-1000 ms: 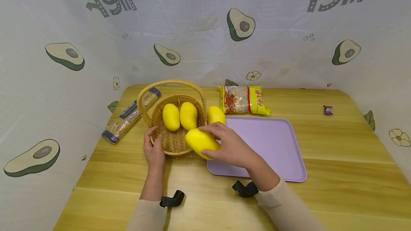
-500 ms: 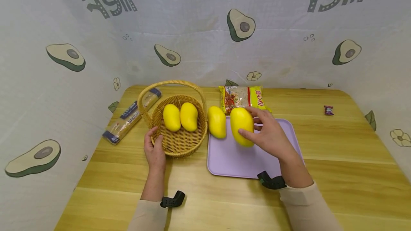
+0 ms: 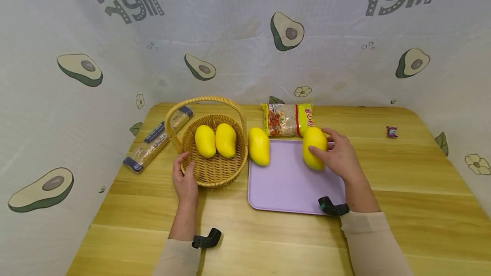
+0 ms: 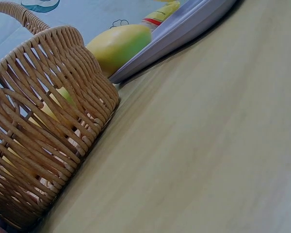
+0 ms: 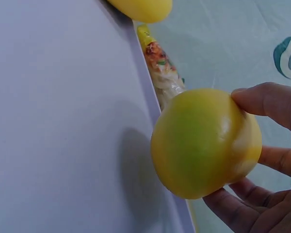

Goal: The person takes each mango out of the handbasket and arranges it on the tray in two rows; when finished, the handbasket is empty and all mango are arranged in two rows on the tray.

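Note:
My right hand holds a yellow mango between thumb and fingers over the right back part of the lilac tray. In the right wrist view this mango shows a greenish end, and its shadow falls on the tray. Another mango lies at the tray's left back corner, beside the wicker basket. Two more mangoes, one on the left and one on the right, lie inside the basket. My left hand grips the basket's near left rim; its fingers are mostly hidden in the left wrist view.
Behind the tray lies a clear food packet with a yellow end. A long pasta packet lies slanted left of the basket. A small purple wrapped sweet sits far right. The basket's tall handle arches over it.
My right hand has carried the mango from over the basket's right front edge rightward to the tray's right back part. My left hand has stayed at the basket.

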`<control>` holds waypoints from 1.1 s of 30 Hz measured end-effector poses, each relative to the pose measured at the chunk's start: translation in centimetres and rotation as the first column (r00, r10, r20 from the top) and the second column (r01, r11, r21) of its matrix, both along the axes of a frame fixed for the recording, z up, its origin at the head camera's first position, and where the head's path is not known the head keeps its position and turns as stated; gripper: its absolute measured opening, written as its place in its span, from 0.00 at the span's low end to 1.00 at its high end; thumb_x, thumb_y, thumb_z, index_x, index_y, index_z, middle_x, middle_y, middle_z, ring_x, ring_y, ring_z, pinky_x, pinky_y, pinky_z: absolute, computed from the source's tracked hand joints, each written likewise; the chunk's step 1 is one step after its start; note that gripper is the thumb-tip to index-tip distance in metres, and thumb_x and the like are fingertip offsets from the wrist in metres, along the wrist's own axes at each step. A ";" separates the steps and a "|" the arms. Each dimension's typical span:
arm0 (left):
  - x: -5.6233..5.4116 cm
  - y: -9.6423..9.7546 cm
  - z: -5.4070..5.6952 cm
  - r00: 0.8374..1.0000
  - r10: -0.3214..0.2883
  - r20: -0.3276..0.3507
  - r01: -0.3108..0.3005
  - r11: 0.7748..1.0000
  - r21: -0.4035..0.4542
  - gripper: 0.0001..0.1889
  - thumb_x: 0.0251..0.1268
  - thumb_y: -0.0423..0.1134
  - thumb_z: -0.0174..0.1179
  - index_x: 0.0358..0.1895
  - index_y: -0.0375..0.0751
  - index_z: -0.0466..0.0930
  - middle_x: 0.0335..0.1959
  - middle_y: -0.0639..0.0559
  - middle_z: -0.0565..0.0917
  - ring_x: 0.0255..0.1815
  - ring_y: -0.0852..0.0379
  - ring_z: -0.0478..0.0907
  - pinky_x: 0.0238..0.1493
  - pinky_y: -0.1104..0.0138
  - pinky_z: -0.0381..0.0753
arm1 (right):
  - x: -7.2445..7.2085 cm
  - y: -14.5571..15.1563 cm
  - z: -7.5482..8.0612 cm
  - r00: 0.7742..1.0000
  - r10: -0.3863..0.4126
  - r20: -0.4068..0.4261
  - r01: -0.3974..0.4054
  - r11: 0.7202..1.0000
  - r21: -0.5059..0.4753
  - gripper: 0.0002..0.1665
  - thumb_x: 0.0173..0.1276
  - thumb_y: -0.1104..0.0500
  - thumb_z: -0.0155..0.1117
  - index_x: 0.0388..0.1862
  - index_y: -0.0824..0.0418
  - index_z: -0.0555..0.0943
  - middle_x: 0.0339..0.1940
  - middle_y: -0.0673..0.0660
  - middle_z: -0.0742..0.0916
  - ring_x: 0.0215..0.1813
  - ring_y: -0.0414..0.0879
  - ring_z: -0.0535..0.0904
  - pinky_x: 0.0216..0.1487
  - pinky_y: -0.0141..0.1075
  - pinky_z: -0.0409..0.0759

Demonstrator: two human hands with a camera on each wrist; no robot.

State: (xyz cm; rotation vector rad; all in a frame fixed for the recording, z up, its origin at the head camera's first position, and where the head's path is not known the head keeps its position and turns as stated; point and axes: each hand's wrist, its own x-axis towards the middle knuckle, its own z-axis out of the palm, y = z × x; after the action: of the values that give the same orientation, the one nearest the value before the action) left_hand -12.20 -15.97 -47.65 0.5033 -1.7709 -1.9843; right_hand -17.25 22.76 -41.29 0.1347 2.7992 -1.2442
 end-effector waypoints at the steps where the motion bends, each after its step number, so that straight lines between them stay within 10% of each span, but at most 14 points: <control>1: 0.0 0.0 0.0 1.000 -0.003 0.003 0.003 1.000 0.000 0.18 0.72 0.30 0.52 0.63 0.35 0.74 0.74 0.45 0.70 0.80 0.51 0.56 0.79 0.52 0.51 | -0.1 0.1 -0.2 1.000 -0.004 0.008 0.004 1.000 0.004 0.50 0.68 0.46 0.70 0.82 0.59 0.58 0.69 0.73 0.70 0.65 0.69 0.73 0.59 0.59 0.81; 33: -0.1 0.0 -0.1 1.000 0.002 0.001 -0.002 1.000 -0.013 0.19 0.73 0.29 0.51 0.64 0.32 0.72 0.71 0.47 0.73 0.75 0.54 0.63 0.73 0.61 0.58 | -0.8 1.2 -1.2 0.988 -0.035 0.152 0.037 0.999 -0.013 0.53 0.71 0.38 0.64 0.84 0.58 0.52 0.78 0.73 0.64 0.70 0.69 0.68 0.65 0.60 0.77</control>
State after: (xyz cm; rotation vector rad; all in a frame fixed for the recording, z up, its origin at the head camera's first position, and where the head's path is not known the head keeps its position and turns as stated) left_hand -12.28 -15.95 -47.72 0.5021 -1.7822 -1.9697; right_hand -18.03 24.01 -42.44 0.2688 2.6684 -1.2080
